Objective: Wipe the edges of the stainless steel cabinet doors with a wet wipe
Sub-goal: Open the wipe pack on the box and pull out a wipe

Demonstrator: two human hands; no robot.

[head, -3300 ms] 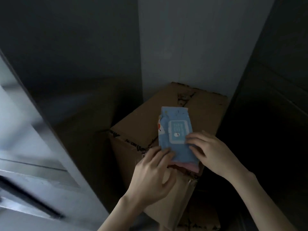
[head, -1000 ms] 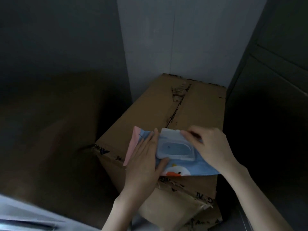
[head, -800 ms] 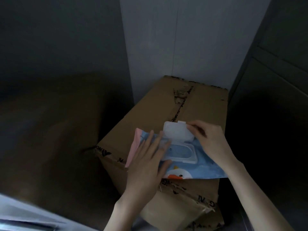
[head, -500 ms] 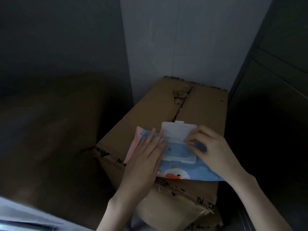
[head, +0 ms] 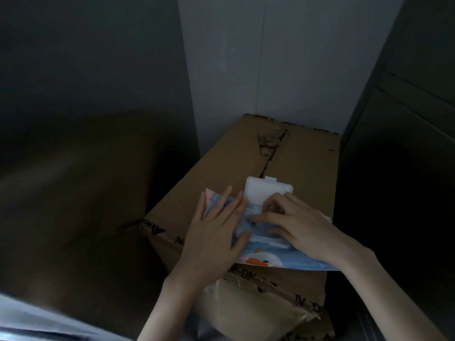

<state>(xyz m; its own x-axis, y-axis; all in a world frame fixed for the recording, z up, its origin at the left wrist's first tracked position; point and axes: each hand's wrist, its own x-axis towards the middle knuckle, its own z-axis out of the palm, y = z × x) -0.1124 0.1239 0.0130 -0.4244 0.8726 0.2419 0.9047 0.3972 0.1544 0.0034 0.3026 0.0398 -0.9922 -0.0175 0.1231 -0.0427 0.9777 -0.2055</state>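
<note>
1. Where my feed shows the left hand (head: pixel 216 239), it lies palm-down with straight, slightly fanned fingers, pressing on the left part of the soft blue wet-wipe pack with a pink end (head: pixel 270 262).
2. That pack lies flat on the near end of the brown cardboard box with a taped centre seam (head: pixel 302 153), and its right corner overhangs the box edge.
3. Its white rectangular plastic flip lid (head: pixel 263 193) stands tipped open, away from me.
4. The right hand (head: pixel 305 230) is bent over the dispensing opening under the lid, fingertips curled down onto it. I cannot tell whether they pinch a wipe, since the knuckles hide the opening.
5. At far left, a pale grey metal door edge (head: pixel 29 321) cuts across the lower corner, and above it a dark panel (head: pixel 86 193) carries a dim brown reflection.
6. Behind the box rises a light grey wall panel (head: pixel 246 70).
7. A dark cabinet front (head: pixel 406 180) stands just beside the box on the right.
</note>
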